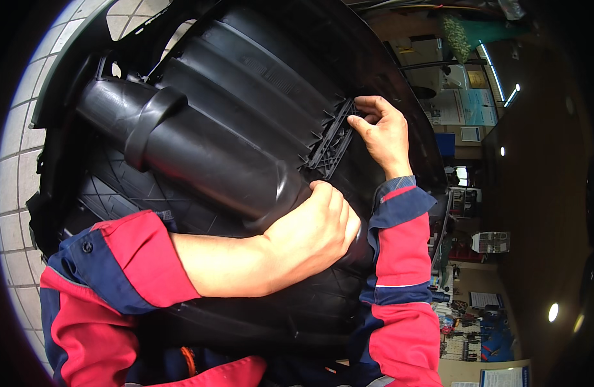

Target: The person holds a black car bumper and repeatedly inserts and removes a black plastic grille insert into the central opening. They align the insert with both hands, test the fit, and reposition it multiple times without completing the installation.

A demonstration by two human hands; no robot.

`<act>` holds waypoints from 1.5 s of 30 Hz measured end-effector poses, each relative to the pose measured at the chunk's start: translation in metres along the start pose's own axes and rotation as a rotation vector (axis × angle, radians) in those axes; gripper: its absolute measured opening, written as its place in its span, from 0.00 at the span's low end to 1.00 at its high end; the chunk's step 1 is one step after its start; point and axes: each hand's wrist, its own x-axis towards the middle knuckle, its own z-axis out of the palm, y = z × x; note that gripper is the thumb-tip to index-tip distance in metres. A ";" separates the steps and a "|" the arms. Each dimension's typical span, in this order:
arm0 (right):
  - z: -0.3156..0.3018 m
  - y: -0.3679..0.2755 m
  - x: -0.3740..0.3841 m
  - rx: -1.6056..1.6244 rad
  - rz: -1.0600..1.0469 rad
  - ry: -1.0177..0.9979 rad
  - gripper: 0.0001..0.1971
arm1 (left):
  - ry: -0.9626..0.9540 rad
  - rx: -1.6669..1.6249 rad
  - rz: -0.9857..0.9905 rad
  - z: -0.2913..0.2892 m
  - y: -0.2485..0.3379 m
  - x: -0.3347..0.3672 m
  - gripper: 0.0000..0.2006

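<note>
A large moulded black plastic panel (258, 71) with long ridges lies before me; a thick rounded black tubular section (207, 161) runs across it. On the panel's right part sits a narrow black plastic bracket (329, 143), ribbed and set with small prongs. My right hand (386, 135) pinches the upper end of this bracket between thumb and fingers. At the bracket's lower end is my left hand (316, 226), its fingers curled over beside the tube's end. Whatever lies under those left fingers is hidden from view.
Pale floor tiles (16, 171) show beyond the panel's left edge. To the right, a wall carries hanging tools (461, 335) and posted sheets (468, 106). A green bag-like thing (484, 32) hangs at the upper right.
</note>
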 end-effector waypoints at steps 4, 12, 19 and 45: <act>0.000 0.000 0.002 0.026 0.009 -0.006 0.24 | -0.012 -0.025 -0.003 -0.001 0.001 0.001 0.22; -0.010 -0.002 0.002 -0.010 -0.025 -0.049 0.22 | -0.022 -0.026 0.001 -0.004 -0.001 0.002 0.22; -0.002 -0.002 0.003 0.027 0.010 -0.023 0.23 | -0.016 -0.022 0.002 -0.004 -0.002 0.002 0.22; 0.004 0.010 0.002 0.107 -0.059 -0.034 0.23 | -0.172 -0.156 0.011 -0.012 -0.009 0.005 0.48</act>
